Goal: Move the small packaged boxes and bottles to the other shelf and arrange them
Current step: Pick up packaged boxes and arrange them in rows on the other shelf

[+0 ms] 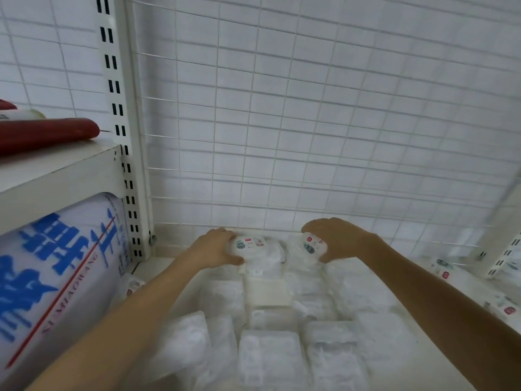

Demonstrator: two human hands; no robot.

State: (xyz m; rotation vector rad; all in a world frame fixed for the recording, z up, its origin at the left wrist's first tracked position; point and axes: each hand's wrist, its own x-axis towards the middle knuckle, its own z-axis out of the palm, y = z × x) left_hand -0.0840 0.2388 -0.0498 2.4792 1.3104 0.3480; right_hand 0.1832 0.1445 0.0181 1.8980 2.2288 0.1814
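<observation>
Two small white packaged boxes with red and grey print are at the back of a white shelf (439, 294). My left hand (217, 249) grips the left small box (249, 245), fingers curled round its left end. My right hand (335, 238) holds the right small box (308, 245) from above and the right, slightly tilted. Both boxes sit over rows of several white wrapped packs (267, 354) that cover the shelf. The view is blurred, so print detail is unreadable.
A wire grid back panel (310, 122) rises behind the shelf. A slotted white upright (124, 153) stands at the left. Beyond it is a large white bag with blue characters (56, 277) under a shelf holding a red tube (48, 134). More small boxes (504, 306) lie at the right.
</observation>
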